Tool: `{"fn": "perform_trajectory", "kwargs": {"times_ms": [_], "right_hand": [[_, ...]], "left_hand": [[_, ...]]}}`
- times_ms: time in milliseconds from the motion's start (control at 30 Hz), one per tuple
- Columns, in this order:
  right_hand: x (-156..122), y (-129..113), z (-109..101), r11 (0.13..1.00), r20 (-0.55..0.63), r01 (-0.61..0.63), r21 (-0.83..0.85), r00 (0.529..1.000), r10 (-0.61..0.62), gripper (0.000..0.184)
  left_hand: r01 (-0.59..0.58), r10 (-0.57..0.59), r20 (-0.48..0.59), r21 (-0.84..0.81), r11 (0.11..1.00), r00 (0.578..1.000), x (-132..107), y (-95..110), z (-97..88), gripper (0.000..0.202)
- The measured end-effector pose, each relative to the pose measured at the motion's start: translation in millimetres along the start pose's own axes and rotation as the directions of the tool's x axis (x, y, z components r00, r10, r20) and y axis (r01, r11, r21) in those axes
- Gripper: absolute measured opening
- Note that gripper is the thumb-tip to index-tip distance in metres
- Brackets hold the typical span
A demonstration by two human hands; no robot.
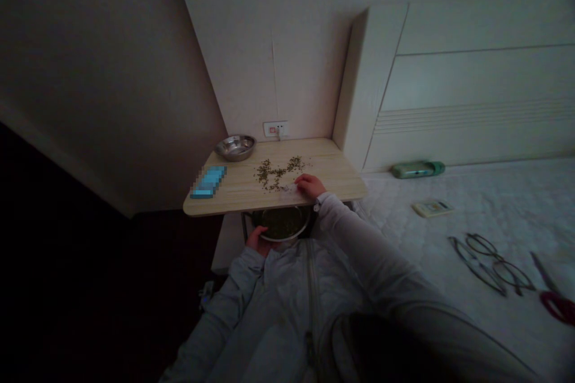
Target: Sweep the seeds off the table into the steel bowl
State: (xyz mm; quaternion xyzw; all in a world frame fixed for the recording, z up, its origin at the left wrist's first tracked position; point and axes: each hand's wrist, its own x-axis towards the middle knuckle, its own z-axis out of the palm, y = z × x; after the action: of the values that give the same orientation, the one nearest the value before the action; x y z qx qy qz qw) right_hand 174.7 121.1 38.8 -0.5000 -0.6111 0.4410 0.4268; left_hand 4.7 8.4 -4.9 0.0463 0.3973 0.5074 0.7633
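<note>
Small dark greenish-brown grains (267, 175), too small for me to name surely, lie scattered over the pale wooden tabletop (224, 197). My right hand (311, 186) is at the near right of them, its fingers closed on a thin, whitish, see-through piece (290, 191) that lies against the wood by the grains. Below the table's near edge, my left hand (259, 242) grips the rim of a metal bowl (294, 236). Dark green bits show inside this bowl, and the tabletop hides its far side.
An empty steel bowl (235, 148) stands at the table's back left, with a blurred-out blue phone-like thing (209, 182) in front. On the bed at right lie a green bottle (415, 169), a pale phone-like device (433, 208), glasses (492, 260) and red-handled scissors (557, 305).
</note>
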Motion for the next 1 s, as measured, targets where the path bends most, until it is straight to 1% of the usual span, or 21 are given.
{"fn": "perform_trajectory", "kwargs": {"times_ms": [133,233,333,467,533,700,833,1000], "right_hand": [[0.9,-5.8,-4.6,1.0,-0.077,0.003,0.01,0.997,-0.002,0.015],[4.0,-6.3,-9.9,1.0,-0.121,-0.005,0.0,0.993,0.005,0.016],[7.1,-3.2,-17.4,1.0,-0.178,-0.013,-0.026,0.984,0.009,0.016],[9.1,3.0,-28.2,1.0,-0.282,-0.013,-0.024,0.96,0.006,0.017],[9.6,5.5,-31.2,0.999,-0.308,-0.01,-0.042,0.951,-0.003,0.017],[11.4,9.7,-30.2,0.991,-0.293,-0.021,-0.132,0.956,-0.019,0.017],[11.5,12.0,-28.2,0.985,-0.291,-0.004,-0.172,0.956,-0.047,0.018],[11.0,12.8,-28.2,0.98,-0.295,-0.011,-0.201,0.954,-0.05,0.018]], "left_hand": [[-0.025,0.025,-0.015,0.012,1.0,1.0,-0.8,-0.7,0.4,0.035],[-0.023,0.023,-0.002,0.007,1.0,1.0,0.1,-1.0,-1.2,0.035],[-0.02,0.019,0.019,0.01,1.0,1.0,2.4,-1.2,-3.8,0.035],[-0.015,0.015,0.043,-0.004,1.0,0.999,4.9,-1.4,-5.6,0.033],[-0.011,0.011,0.039,-0.003,1.0,0.999,4.7,-1.3,-5.1,0.03],[-0.037,0.037,0.002,0.027,0.999,0.999,1.2,-0.9,-1.5,0.026],[-0.031,0.031,0.014,0.015,0.999,0.999,0.1,-0.7,-0.6,0.028],[0.017,-0.016,0.05,-0.019,1.0,0.999,3.4,-0.4,-3.8,0.032]]}}
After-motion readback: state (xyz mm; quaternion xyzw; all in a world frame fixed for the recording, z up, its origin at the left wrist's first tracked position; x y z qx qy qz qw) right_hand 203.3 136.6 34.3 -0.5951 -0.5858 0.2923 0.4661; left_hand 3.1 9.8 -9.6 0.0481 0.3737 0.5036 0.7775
